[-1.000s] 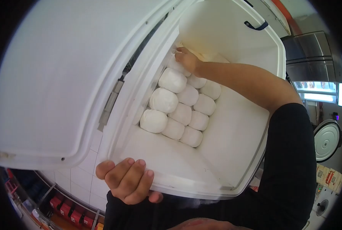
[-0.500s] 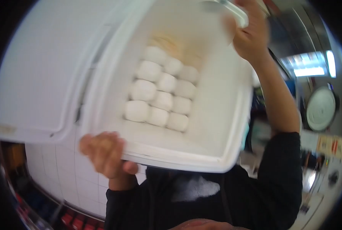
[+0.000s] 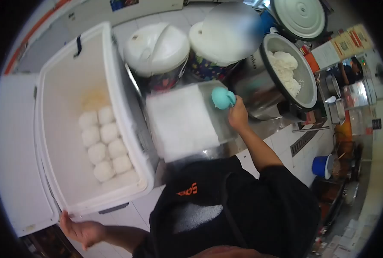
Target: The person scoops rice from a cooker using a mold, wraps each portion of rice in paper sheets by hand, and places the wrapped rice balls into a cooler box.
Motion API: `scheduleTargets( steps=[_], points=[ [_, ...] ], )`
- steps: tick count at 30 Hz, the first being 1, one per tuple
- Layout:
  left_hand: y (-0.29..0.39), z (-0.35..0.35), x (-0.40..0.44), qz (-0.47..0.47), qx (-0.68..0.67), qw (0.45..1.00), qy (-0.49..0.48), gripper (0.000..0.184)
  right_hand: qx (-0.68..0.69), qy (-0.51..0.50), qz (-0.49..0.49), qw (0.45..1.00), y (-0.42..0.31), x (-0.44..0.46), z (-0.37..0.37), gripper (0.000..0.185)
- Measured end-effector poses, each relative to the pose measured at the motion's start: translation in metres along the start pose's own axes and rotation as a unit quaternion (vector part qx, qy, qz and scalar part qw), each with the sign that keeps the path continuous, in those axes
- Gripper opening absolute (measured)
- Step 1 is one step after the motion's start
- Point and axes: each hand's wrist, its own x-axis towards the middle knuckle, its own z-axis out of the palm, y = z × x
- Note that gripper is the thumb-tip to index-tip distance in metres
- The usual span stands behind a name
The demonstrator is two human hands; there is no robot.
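My right hand [image 3: 238, 115] is closed around the handle of a teal plastic cup [image 3: 220, 98]. The cup is above the right part of a clear rectangular bin [image 3: 226, 129], which holds a flat white mass that looks like flour [image 3: 183, 122]. My left hand [image 3: 82, 232] is open, fingers apart, by the near left corner of a white cooler box [image 3: 133, 189]. I cannot tell whether it touches the rim. Inside the cooler, several round white dough balls [image 3: 109, 132] sit in rows on the bottom, near a yellowish patch [image 3: 93, 99]. The cooler's lid [image 3: 19, 150] is swung open to the left.
Beyond the bin stand two white-lidded buckets [image 3: 157, 47] [image 3: 215, 49]. At the right is a large steel pot [image 3: 253, 92] with white lumpy contents [image 3: 286, 71]. A round lid [image 3: 301, 17] leans behind it. A blue tub [image 3: 322, 167] and another person [image 3: 350, 71] are farther right.
The cooler filled the view and now appears farther off, at the left. My right hand has moved from its rim area to the teal cup. My left hand has come away from the near rim.
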Motion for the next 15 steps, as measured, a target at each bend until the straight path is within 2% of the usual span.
scheduleTargets(
  steps=[2,4,5,6,7,9,11,12,13,14,15],
  points=[
    [0.024,0.014,-0.001,0.034,0.006,0.999,0.041,0.093,0.110,0.101,-0.190,0.970,-0.038,0.003,-0.082,0.055],
    [0.039,0.025,-0.010,0.240,-0.020,0.962,0.125,0.085,0.078,0.262,-0.303,0.913,-0.055,0.014,-0.164,0.053],
    [0.050,0.038,-0.015,0.248,-0.027,0.960,0.126,0.085,0.076,0.278,-0.286,0.914,-0.046,0.023,-0.201,0.054],
    [0.062,0.054,-0.026,0.307,-0.084,0.937,0.142,0.078,0.128,0.289,-0.285,0.905,-0.041,0.040,-0.239,0.055],
    [0.076,0.072,-0.040,0.361,-0.138,0.909,0.159,0.072,0.032,0.315,-0.268,0.910,-0.035,0.054,-0.279,0.055],
    [0.119,0.117,-0.072,0.348,-0.163,0.916,0.117,0.077,-0.001,0.325,-0.280,0.903,0.012,0.102,-0.316,0.051],
    [0.156,0.161,-0.117,0.285,-0.200,0.938,0.015,0.061,-0.162,0.161,-0.107,0.968,0.050,0.137,-0.335,0.052],
    [0.187,0.188,-0.136,0.238,-0.230,0.941,-0.069,0.059,-0.159,0.164,-0.109,0.967,0.065,0.155,-0.334,0.052],
    [0.216,0.218,-0.152,0.190,-0.258,0.935,-0.153,0.056,-0.217,0.118,-0.111,0.963,0.078,0.172,-0.326,0.053],
    [0.236,0.245,-0.163,0.186,-0.278,0.914,-0.229,0.058,-0.274,0.071,-0.112,0.953,0.089,0.183,-0.322,0.055],
    [0.255,0.272,-0.173,0.172,-0.308,0.888,-0.294,0.058,-0.272,0.070,-0.115,0.953,0.093,0.190,-0.324,0.055]
  ],
)
